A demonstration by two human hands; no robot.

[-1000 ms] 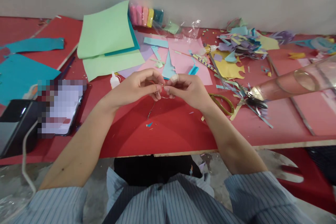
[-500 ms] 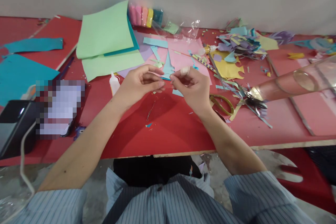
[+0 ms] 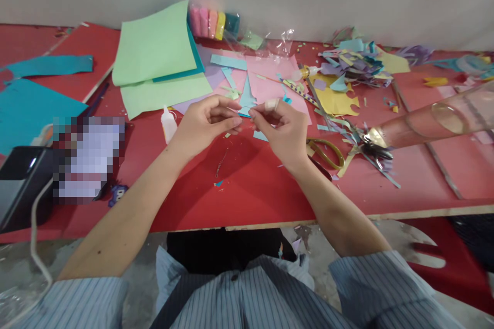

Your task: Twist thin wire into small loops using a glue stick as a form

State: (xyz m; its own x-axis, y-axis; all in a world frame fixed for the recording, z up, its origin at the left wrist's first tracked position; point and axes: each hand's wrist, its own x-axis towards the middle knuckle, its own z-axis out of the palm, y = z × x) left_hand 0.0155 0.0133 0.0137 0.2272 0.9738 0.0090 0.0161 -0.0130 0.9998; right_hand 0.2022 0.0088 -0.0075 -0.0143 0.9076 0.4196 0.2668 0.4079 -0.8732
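Over the middle of the red table, my left hand has its fingers curled in with the thumb close to them. Facing it, my right hand pinches thumb and forefinger together; a plaster covers one finger. Whatever lies between the fingertips is too small to make out. Just behind them is a pointed light-blue paper piece. A white glue bottle stands by my left wrist. Yellow-handled scissors lie beside my right wrist. Below the hands is a thin metal wire piece with a loop.
Green paper sheets lie at the back left, near wrapped coloured clay. Paper scraps are heaped at the back right. A clear tube lies at right. On the left are a phone and a black device with a cable.
Both hands stay almost in place, fingertips still close together. The view has shifted very slightly, with a little more of the purple trinket showing by my left forearm.
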